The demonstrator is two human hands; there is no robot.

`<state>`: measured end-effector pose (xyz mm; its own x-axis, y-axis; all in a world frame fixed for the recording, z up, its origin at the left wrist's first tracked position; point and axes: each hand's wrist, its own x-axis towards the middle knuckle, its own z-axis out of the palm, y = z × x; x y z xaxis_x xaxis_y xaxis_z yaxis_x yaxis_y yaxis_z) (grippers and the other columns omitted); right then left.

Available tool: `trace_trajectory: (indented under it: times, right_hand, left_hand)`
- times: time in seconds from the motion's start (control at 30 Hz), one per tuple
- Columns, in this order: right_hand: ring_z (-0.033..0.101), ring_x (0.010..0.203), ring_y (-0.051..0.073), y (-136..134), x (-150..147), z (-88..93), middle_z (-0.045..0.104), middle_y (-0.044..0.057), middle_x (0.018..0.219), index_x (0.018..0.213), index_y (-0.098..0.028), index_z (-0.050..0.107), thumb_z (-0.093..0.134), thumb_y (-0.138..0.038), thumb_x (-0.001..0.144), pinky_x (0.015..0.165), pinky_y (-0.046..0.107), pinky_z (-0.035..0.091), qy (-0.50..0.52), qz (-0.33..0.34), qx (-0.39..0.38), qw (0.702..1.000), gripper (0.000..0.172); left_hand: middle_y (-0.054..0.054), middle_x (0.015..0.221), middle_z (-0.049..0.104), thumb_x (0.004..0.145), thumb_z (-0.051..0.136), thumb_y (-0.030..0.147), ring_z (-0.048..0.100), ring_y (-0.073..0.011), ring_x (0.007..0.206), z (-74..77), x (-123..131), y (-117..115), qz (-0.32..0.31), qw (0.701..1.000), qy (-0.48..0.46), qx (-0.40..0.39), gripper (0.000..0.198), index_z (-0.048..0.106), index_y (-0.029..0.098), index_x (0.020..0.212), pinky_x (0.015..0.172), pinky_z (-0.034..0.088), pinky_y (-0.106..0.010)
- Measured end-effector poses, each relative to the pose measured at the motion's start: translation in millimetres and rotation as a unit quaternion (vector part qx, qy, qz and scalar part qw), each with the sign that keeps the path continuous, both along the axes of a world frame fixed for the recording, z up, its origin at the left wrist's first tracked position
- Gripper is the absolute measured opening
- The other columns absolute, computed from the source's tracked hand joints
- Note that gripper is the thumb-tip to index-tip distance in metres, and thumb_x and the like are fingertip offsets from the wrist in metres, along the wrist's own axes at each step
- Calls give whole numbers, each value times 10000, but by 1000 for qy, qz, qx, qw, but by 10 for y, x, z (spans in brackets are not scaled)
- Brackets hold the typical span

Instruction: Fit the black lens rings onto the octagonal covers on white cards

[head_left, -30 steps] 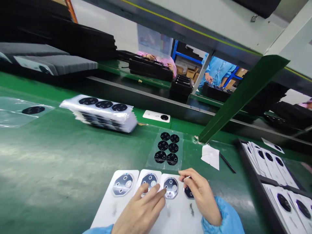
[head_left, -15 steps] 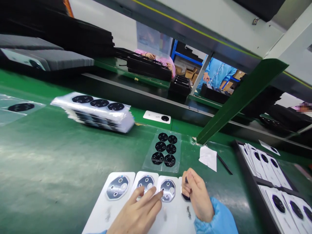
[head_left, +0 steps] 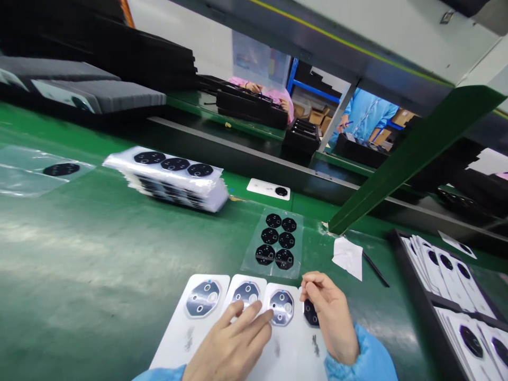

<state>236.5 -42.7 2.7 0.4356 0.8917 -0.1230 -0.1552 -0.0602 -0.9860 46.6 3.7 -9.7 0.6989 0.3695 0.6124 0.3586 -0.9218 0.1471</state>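
Several white panels lie side by side at the front of the bench. A silvery octagonal plate with round holes (head_left: 202, 299) shows on the leftmost white panel (head_left: 177, 338), and similar plates show on the two beside it. My left hand (head_left: 234, 338) rests over the middle panels, fingers spread, its fingertips by the third plate. At the rightmost panel (head_left: 311, 354), which bears a black octagonal piece (head_left: 310, 313), my right hand (head_left: 331, 312) is raised with thumb and fingers pinched together. Whatever is between those fingertips, if anything, is hidden.
Beyond the panels lies a clear sheet of black octagonal stickers (head_left: 256, 264). A stack of such sheets (head_left: 178, 185) stands back left. White paper (head_left: 347, 257) and a black stick (head_left: 375, 269) lie right, near a black tray of panels (head_left: 448, 304). A green post (head_left: 413, 164) slants overhead.
The view has shifted, so the bench things appear farther right. My right hand's fingers have straightened a little, showing more of the black octagon. My left hand stays over the panels.
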Motion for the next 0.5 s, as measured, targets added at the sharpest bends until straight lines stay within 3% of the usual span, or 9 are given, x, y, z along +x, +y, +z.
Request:
trace_trajectory:
  times: [0.27, 0.43, 0.5]
  right_hand:
    - [406, 470, 75, -37, 28, -61, 475, -64, 531, 747, -184, 576, 636, -479, 781, 487, 207, 319, -30, -21, -38, 999, 304]
    - [535, 584, 109, -22, 14, -12, 583, -4, 785, 811, -185, 636, 713, -433, 706, 589, 244, 411, -69, 0, -42, 997, 281]
    - [558, 609, 130, -17, -4, 19, 592, 9, 788, 839, -181, 640, 691, -439, 723, 605, 259, 419, -86, 11, -63, 994, 288]
  left_hand:
    - [20, 995, 700, 972, 294, 157, 526, -157, 949, -14, -9, 13, 0, 1000, 23, 0, 344, 604, 185, 825, 858, 316, -331]
    - [5, 1009, 692, 937, 294, 74, 524, -164, 950, -27, -8, -13, 8, 998, 58, 2, 343, 603, 180, 833, 869, 319, -335]
    - [-5, 1031, 682, 928, 300, 62, 520, -168, 961, -24, -12, -25, 4, 998, 64, 9, 334, 601, 179, 838, 865, 320, -338]
